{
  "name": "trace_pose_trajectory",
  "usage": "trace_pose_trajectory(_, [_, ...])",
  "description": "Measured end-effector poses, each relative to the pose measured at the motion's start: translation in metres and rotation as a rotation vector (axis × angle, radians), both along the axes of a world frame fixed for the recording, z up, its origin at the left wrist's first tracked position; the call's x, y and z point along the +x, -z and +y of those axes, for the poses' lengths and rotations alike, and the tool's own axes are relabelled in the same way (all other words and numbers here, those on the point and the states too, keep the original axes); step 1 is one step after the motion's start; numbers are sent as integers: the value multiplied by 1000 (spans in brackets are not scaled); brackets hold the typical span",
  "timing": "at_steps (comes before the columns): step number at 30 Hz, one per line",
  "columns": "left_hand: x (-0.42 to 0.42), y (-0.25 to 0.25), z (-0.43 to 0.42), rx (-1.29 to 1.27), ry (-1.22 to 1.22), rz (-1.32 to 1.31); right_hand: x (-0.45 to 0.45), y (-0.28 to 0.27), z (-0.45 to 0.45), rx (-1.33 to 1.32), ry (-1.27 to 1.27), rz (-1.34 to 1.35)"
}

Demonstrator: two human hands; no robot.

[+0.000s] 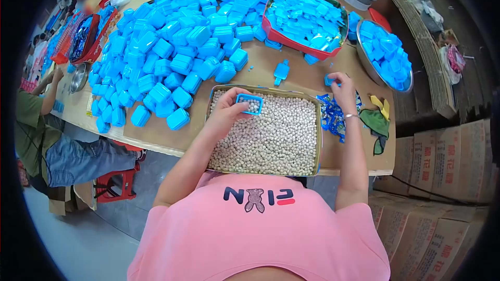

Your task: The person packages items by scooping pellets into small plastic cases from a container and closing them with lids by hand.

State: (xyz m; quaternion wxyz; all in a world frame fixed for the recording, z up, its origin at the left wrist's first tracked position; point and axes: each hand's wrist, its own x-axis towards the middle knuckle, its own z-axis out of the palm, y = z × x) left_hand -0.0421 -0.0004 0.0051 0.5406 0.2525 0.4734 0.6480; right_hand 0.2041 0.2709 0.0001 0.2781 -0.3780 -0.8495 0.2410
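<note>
My left hand (227, 111) is closed around a small open blue plastic box (254, 98), with some pale round pellets inside it. The box is held over a rectangular tin (319, 145) filled with the same pellets (265, 140). My right hand (344, 92) pinches a small blue piece (328, 80), partly hidden by the fingers; its kind is unclear. Just below that hand, small shiny dark-blue packets (333, 119) lie on the table. An opened blue box (282, 71) rests on the tabletop beyond the tin.
Closed blue boxes (172, 67) are heaped at the left and back. A red-rimmed bin (307, 54) and a metal bowl (410, 84) hold more blue pieces. A green and yellow cloth (376, 125) lies right. Cartons (442, 156) are stacked beside the table; another person (36, 119) sits left.
</note>
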Motion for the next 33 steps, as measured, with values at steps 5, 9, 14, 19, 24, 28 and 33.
trace_pose_trajectory(5, [0, -5, 1, -35, 22, 42, 18, 19, 14, 531, -21, -231])
trace_pose_trajectory(9, [3, -6, 0, 57, 22, 67, 3, -5, -5, -165, -1, -174])
trace_pose_trajectory(14, [2, -4, 1, 30, 87, 88, -15, -26, -52, -591, -281, 318])
trace_pose_trajectory(19, [1, -2, 1, 56, 89, 99, -18, -23, -44, 232, -97, -369])
trace_pose_trajectory(24, [2, -5, 1, 40, 72, 117, -45, -10, -6, 17, -223, -158])
trace_pose_trajectory(28, [1, -4, 0, 57, 80, 142, -62, 9, 6, 294, -192, -380])
trace_pose_trajectory(33, [0, -7, 1, 67, 83, 93, -38, -13, 3, 156, -133, -688])
